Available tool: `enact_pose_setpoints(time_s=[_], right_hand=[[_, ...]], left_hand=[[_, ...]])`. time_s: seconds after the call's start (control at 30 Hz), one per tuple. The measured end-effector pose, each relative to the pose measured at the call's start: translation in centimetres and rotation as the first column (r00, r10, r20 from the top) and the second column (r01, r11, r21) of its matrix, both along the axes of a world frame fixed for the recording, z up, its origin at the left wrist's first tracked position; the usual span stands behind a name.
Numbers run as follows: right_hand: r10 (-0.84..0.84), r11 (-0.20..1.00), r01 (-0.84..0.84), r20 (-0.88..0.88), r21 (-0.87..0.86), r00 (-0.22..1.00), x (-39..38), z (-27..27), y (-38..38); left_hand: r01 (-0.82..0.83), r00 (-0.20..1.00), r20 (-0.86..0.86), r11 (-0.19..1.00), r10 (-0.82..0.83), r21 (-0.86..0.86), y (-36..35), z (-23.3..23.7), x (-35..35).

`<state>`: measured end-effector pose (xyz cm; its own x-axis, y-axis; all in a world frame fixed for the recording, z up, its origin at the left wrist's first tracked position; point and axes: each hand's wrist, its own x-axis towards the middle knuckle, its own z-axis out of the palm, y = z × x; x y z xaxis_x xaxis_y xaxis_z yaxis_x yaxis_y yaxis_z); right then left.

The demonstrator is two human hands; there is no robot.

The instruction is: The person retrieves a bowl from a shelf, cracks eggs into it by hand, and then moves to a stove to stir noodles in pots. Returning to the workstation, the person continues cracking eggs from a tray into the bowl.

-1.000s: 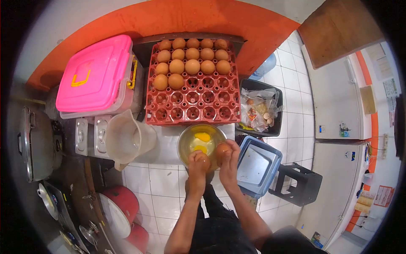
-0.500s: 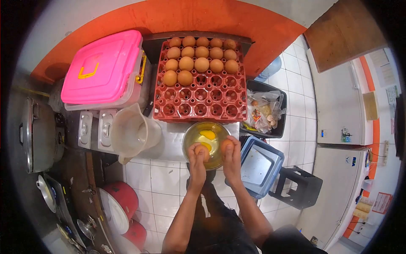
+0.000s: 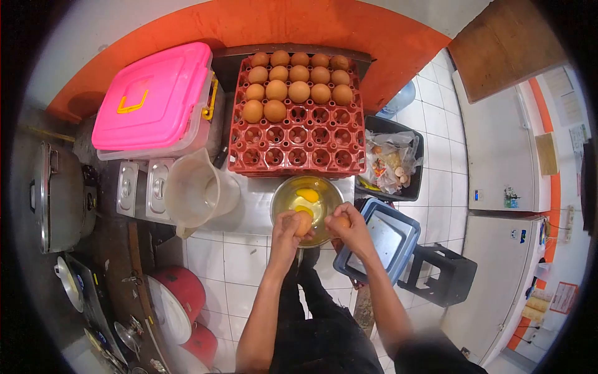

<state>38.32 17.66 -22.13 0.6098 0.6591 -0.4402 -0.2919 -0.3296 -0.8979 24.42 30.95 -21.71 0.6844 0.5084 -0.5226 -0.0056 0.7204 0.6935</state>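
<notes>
While two yolks lie with clear egg white in the metal bowl, both hands are engaged above its near side. The left hand has its fingers closed around a brown egg, held just over the lower yolk. The right hand grips a second brown egg between thumb and fingers, near the bowl's right-hand rim. The two held eggs are apart. Whether either shell is cracked cannot be established, and no fresh contents are seen falling; in this inspector's judgement, the yolks present account for two opened eggs, with the held pair yet to be emptied.

The bowl sits at the front edge of the metal worktop, directly before the red egg tray. That tray bears seventeen visible eggs: three full rows at the back and two eggs in the fourth, with vacant sockets in front. A translucent jug stands to the bowl's left, beside lidded metal containers. To the right, a black bin contains plastic and shells, and a blue basin lies nearer the person.
</notes>
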Motion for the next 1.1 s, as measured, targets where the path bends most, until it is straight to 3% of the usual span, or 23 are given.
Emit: enact_pose_setpoints(time_s=[0.1, 0.17, 0.27, 0.43, 0.53, 0.6, 0.67, 0.73, 0.93, 1.1], right_hand=[[0.273, 0.957, -0.288, 0.294, 0.011, 0.916, 1.1, 2.1, 0.6], [0.369, 0.918, -0.396, 0.359, 0.001, 0.857, 1.8, 3.1, 1.0], [0.445, 0.892, -0.447, 0.303, -0.067, 0.843, 2.3, 3.7, 1.2], [0.383, 0.921, -0.349, 0.229, -0.176, 0.895, 0.6, 3.9, 1.7], [0.32, 0.947, -0.304, 0.365, -0.103, 0.874, 0.0, 2.1, 1.8], [0.347, 0.937, -0.319, 0.277, -0.143, 0.896, 0.0, 2.5, 1.8], [0.359, 0.929, -0.322, 0.243, -0.181, 0.901, 0.0, 2.5, 2.0], [0.358, 0.927, -0.306, 0.266, -0.217, 0.895, -0.1, 1.8, 2.0], [0.257, 0.954, -0.176, 0.361, -0.242, 0.896, -0.7, 1.5, 2.7], [0.237, 0.965, -0.17, 0.392, -0.198, 0.889, -0.6, 1.4, 2.6]], left_hand=[[0.136, 0.991, 0.027, 0.989, -0.134, -0.066, 0.5, 0.0, -0.1], [0.204, 0.979, 0.019, 0.975, -0.204, -0.085, 0.7, 0.1, 0.1], [0.274, 0.96, -0.049, 0.961, -0.276, -0.047, 0.9, 0.4, 0.4], [0.308, 0.951, -0.039, 0.95, -0.307, 0.05, 1.2, 1.7, 0.1], [0.308, 0.951, -0.017, 0.943, -0.308, 0.127, 1.3, 2.7, -0.2], [0.343, 0.937, -0.161, 0.903, -0.31, 0.258, 1.4, 1.7, -0.5], [0.385, 0.92, -0.26, 0.806, -0.294, 0.45, 1.6, 1.1, -0.6], [0.415, 0.91, -0.315, 0.612, -0.27, 0.674, 1.9, 1.3, -0.3], [0.407, 0.884, -0.456, 0.653, -0.105, 0.639, 1.4, 2.7, 0.7], [0.366, 0.913, -0.374, 0.73, -0.162, 0.578, 1.7, 1.9, 0.7]])
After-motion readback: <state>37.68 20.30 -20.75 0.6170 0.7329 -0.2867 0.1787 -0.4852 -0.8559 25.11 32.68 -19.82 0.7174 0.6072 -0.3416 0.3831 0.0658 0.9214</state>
